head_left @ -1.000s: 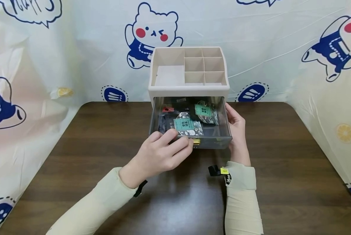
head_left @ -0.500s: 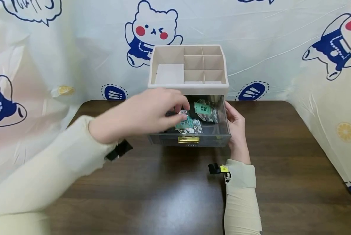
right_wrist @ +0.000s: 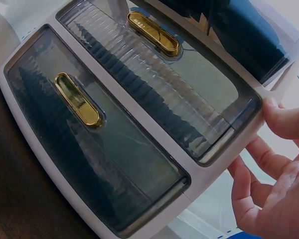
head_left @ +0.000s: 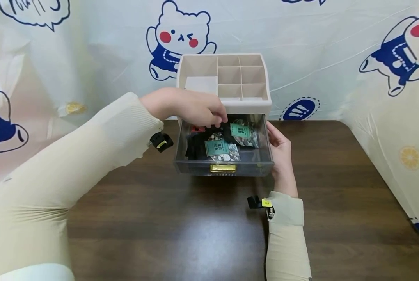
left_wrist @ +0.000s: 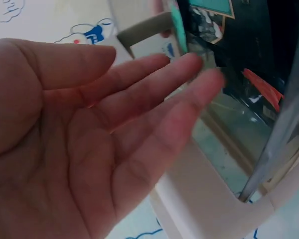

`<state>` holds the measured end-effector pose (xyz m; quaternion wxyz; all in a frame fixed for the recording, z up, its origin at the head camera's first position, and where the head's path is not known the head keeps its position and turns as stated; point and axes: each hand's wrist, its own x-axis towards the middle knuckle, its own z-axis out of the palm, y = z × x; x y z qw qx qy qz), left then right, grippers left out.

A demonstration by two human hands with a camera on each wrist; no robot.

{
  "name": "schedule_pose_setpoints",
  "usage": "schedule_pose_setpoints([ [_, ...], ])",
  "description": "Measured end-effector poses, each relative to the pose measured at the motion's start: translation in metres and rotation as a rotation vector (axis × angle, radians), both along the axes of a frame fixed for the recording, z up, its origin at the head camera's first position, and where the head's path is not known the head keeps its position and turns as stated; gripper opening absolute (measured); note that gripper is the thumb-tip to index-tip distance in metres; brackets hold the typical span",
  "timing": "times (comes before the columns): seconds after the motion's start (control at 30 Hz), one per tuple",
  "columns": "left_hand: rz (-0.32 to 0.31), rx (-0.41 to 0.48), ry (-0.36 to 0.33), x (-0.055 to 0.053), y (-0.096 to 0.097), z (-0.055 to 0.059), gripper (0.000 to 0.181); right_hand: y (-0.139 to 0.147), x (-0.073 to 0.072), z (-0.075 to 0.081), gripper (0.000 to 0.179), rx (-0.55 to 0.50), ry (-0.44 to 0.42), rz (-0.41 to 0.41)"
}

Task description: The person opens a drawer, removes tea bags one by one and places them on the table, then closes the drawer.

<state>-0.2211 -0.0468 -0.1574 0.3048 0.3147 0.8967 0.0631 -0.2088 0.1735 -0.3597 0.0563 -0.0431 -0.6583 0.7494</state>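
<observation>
A white desk organizer [head_left: 246,104] has its top smoky, see-through drawer [head_left: 253,168] pulled out. Inside lie dark packets with green labels, one nearer the front [head_left: 216,148] and one at the right [head_left: 241,130]. Over the drawer's back left part hangs my left hand [head_left: 200,110]; in the left wrist view its fingers [left_wrist: 149,99] are loosely extended, with nothing in them. A red-marked packet corner [left_wrist: 264,88] shows beyond them. My right hand [head_left: 281,154] steadies the organizer's right side, thumb at the front edge and fingers loosely bent along the side in the right wrist view.
Two closed lower drawers with gold handles [right_wrist: 79,99] show in the right wrist view. Divided compartments [head_left: 230,75] top the organizer. It stands at the back of a dark wooden table [head_left: 160,218], before a printed cloth backdrop [head_left: 118,50].
My left hand has left the drawer's front edge and gold handle, moving up and back over the packets toward the drawer's rear. My right hand stays at the organizer's side.
</observation>
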Motion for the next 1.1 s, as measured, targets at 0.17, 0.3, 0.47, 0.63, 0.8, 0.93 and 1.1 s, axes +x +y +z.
schedule_pose_setpoints([
  [0.17, 0.004, -0.102, -0.066, -0.003, 0.010, -0.004, 0.043, 0.003, 0.002, 0.002, 0.048, 0.005, -0.004, -0.022],
  [0.3, 0.037, -0.074, -0.080, -0.003, 0.009, -0.007, 0.043, 0.004, 0.002, 0.004, 0.047, 0.009, 0.001, -0.020],
  [0.47, 0.091, -0.007, -0.046, -0.001, 0.004, -0.010, 0.038, 0.002, 0.000, 0.002, 0.048, 0.010, -0.011, -0.013],
  [0.63, 0.089, -0.019, 0.021, 0.002, 0.005, -0.009, 0.034, 0.001, 0.000, -0.001, 0.048, 0.003, -0.018, -0.012],
  [0.8, 0.083, -0.060, 0.050, 0.005, 0.008, -0.002, 0.033, 0.000, 0.000, -0.002, 0.048, -0.013, -0.010, -0.011],
  [0.93, 0.052, -0.054, 0.074, 0.005, 0.005, -0.001, 0.026, 0.000, 0.000, -0.002, 0.048, -0.014, 0.006, -0.003],
  [1.1, 0.058, -0.003, 0.064, 0.005, 0.000, -0.005, 0.020, -0.001, 0.000, -0.002, 0.047, -0.018, 0.023, 0.000],
])
